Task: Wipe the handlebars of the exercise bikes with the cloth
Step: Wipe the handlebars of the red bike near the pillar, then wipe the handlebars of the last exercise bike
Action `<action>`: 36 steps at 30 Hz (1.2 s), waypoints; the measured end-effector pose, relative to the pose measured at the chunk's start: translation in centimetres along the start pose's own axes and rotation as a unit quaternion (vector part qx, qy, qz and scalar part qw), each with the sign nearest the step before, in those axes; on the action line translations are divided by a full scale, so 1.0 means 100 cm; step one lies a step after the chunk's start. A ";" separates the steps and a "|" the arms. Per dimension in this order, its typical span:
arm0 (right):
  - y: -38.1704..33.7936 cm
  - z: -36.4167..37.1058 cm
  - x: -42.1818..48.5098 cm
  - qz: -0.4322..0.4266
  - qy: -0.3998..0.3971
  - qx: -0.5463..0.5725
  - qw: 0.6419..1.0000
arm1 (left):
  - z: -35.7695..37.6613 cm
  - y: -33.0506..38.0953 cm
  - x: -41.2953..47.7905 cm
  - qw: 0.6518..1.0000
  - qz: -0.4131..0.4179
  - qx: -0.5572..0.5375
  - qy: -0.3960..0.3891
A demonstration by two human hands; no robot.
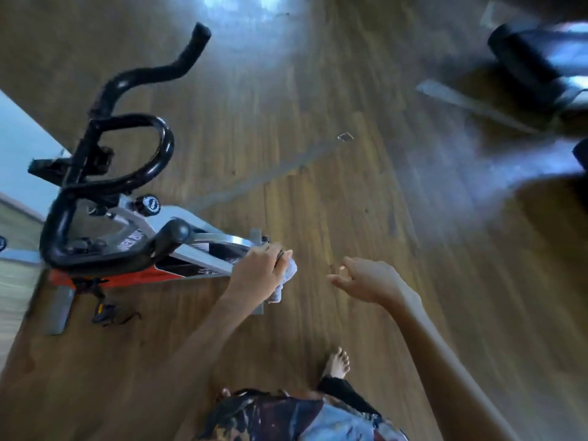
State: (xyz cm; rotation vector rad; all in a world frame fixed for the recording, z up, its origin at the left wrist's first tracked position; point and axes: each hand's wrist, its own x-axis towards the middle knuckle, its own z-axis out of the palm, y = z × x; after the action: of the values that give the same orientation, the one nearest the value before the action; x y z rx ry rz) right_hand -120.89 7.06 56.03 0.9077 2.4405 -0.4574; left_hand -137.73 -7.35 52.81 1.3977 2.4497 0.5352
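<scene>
An exercise bike (191, 246) with a silver and red frame stands at the left of the head view. Its black handlebars (149, 167) curve upward above the frame, clear of both hands. My left hand (257, 268) grips a bunched pale cloth (288, 275) just right of the bike's frame end. My right hand (369, 280) hangs in the air to the right with loosely bent fingers and holds nothing. The picture is blurred by motion.
A second machine (537, 68), dark and blurred, stands on the wooden floor (318, 154) at the top right. A pale wall or panel (19, 148) runs along the left edge. My bare foot (339, 364) is on the floor below the hands.
</scene>
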 end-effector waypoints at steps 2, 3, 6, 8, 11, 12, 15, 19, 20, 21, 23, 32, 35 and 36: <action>0.035 -0.022 0.017 -0.004 -0.002 -0.005 1.000 | 0.004 0.031 0.029 1.000 -0.027 -0.014 0.007; 0.050 -0.033 0.025 -0.010 -0.010 0.004 1.000 | 0.006 0.045 0.042 0.999 -0.038 -0.024 0.013; 0.091 -0.072 0.055 -0.042 -0.050 0.060 0.996 | 0.011 0.079 0.084 0.995 -0.068 -0.063 0.035; 0.110 -0.104 0.076 -0.074 -0.076 0.073 0.992 | 0.016 0.090 0.116 0.992 -0.091 -0.067 0.047; 0.132 -0.153 0.117 -0.115 -0.054 0.039 0.991 | 0.016 0.099 0.169 0.989 -0.128 -0.036 0.070; 0.137 -0.167 0.133 -0.121 -0.040 0.025 0.992 | 0.015 0.100 0.187 0.987 -0.139 -0.025 0.082; 0.154 -0.202 0.188 -0.131 -0.036 0.007 0.991 | 0.017 0.096 0.245 0.981 -0.168 -0.013 0.099; 0.182 -0.250 0.260 -0.118 -0.067 0.018 0.991 | 0.018 0.092 0.336 0.977 -0.196 -0.040 0.077; 0.189 -0.263 0.275 -0.117 -0.083 0.013 0.990 | 0.017 0.093 0.357 0.975 -0.206 -0.048 0.071; 0.196 -0.276 0.291 -0.117 -0.094 0.008 0.989 | 0.015 0.094 0.376 0.972 -0.215 -0.056 0.070; 0.210 -0.302 0.329 -0.114 -0.084 0.004 0.990 | 0.008 0.097 0.419 0.970 -0.225 -0.066 0.071; 0.207 -0.410 0.514 -0.177 -0.052 0.018 0.983 | -0.031 0.065 0.579 0.954 -0.278 -0.069 0.088; 0.173 -0.450 0.597 -0.234 -0.084 -0.061 0.967 | -0.044 0.032 0.633 0.930 -0.341 -0.097 0.093; 0.156 -0.466 0.622 -0.263 -0.096 -0.110 0.954 | -0.052 0.019 0.650 0.918 -0.366 -0.107 0.108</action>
State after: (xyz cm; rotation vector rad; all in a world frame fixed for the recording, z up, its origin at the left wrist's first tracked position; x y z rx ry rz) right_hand -166.48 71.83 57.86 0.1038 2.4673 -0.4176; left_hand -170.74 48.91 55.03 0.2837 2.7194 0.7537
